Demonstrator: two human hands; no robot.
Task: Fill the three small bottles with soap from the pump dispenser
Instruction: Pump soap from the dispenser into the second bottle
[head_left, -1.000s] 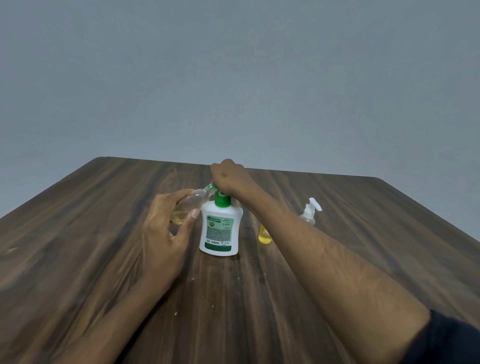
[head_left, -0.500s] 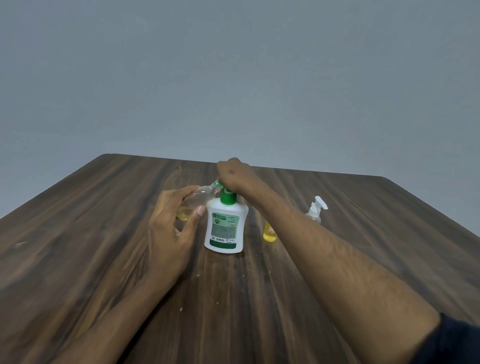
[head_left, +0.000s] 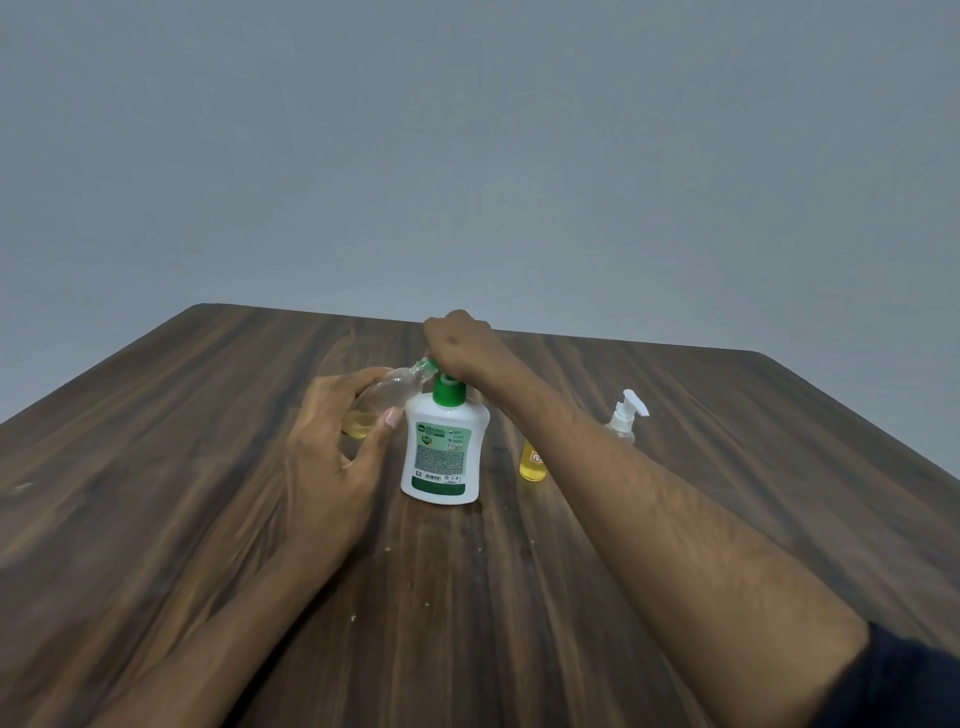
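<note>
Head view shows the right hand (head_left: 457, 345) resting on top of the green pump head of the pump dispenser (head_left: 444, 452), fingers curled over it; whether it is pressing down at this instant cannot be told. Just to the left of that hand, the left hand (head_left: 332, 457) grips a clear small bottle (head_left: 387, 397), fingers and thumb wrapped round its lower body. This bottle is tilted, its long axis running from its base, low inside the left hand, up and rightward to its open neck, which meets the dispenser's spout under the right hand. A shallow pool of yellow soap sits at its low end, so its fill appears only begun. The dispenser stands upright on the wooden table (head_left: 156, 467), long axis vertical.

Beyond the right forearm, further right, stands a yellow-filled bottle (head_left: 532, 462), partly hidden by the arm and apparently full. Just past it is a pump-topped bottle (head_left: 623, 421), upright, nozzle pointing right; its fill level cannot be read. By this judgement, at least one bottle looks done, and one is under way.
</note>
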